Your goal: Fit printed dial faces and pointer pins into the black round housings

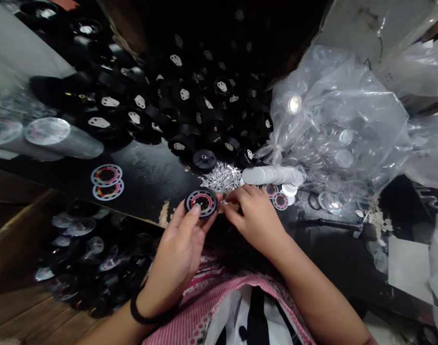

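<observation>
My left hand is closed round a round black dial gauge, its printed face turned up and my thumb resting on it. Just to its right, my right hand pinches a tiny pale piece between thumb and fingertips; it looks like one of the small pointers. Beyond both hands lies a pile of small white pointers on the black table. A row of stacked white discs sits behind my right hand, with printed dial discs beside it.
Many black gauge housings are heaped at the back. Clear plastic bags of lenses stand at the right, near a black-handled tool. Two dial plates and wrapped disc stacks lie left. Below the table edge are more gauges.
</observation>
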Demonstrator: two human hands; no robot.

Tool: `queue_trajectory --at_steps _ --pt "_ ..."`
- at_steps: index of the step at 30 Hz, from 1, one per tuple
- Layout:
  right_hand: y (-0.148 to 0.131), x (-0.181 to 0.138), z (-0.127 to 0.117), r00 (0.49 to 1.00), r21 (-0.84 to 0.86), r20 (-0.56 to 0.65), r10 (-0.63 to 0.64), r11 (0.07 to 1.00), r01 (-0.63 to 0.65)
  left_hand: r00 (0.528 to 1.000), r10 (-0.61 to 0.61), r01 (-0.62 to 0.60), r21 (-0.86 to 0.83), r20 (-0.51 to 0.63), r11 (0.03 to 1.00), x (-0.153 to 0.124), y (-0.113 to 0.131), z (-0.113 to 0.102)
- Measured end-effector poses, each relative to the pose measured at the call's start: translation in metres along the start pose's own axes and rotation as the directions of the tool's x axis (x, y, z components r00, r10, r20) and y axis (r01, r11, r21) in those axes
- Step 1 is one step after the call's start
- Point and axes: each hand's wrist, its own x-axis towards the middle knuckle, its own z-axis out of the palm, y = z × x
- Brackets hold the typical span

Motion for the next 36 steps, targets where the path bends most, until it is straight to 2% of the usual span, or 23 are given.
queue_trajectory --at_steps 3,6,9,12,16,18,23,28,36 --pt "0.004 -0.009 -0.001 0.997 0.136 -0.059 0.041 0.990 -0.032 0.999 -0.015 0.016 -0.035 0.029 0.999 -0.005 0.001 0.003" --pt "0.009 -0.015 -0.004 0.990 0.336 -0.129 0.057 0.942 -0.010 0.998 -0.015 0.017 -0.029 0.063 0.999 -0.006 0.005 0.003" --pt "0.010 -0.021 -0.010 0.978 0.512 -0.185 0.092 0.859 0.016 0.997 0.057 -0.057 0.002 0.049 0.998 0.003 0.010 0.003" --pt "0.008 -0.025 -0.016 0.973 0.575 -0.206 0.101 0.817 0.037 0.991 0.135 -0.133 0.064 -0.015 0.989 0.011 0.012 0.006" --pt "0.004 -0.029 -0.020 0.977 0.539 -0.206 0.057 0.840 0.065 0.997 -0.057 0.051 0.126 0.048 0.991 0.008 0.001 0.015" --pt "0.004 -0.032 -0.020 0.978 0.477 -0.199 0.062 0.878 0.041 0.990 -0.105 0.091 0.145 0.094 0.985 0.004 -0.006 0.017" --pt "0.007 -0.038 -0.024 0.983 0.385 -0.165 0.081 0.923 -0.011 0.965 -0.141 0.077 0.277 0.219 0.958 0.001 -0.013 0.013" --pt "0.007 -0.040 -0.027 0.978 0.350 -0.189 0.083 0.937 -0.012 0.960 -0.134 0.039 0.356 0.247 0.934 -0.001 -0.010 0.011" --pt "0.006 -0.046 -0.029 0.976 0.435 -0.201 0.084 0.900 0.012 0.956 -0.061 -0.079 0.451 0.287 0.889 -0.007 0.000 0.015"
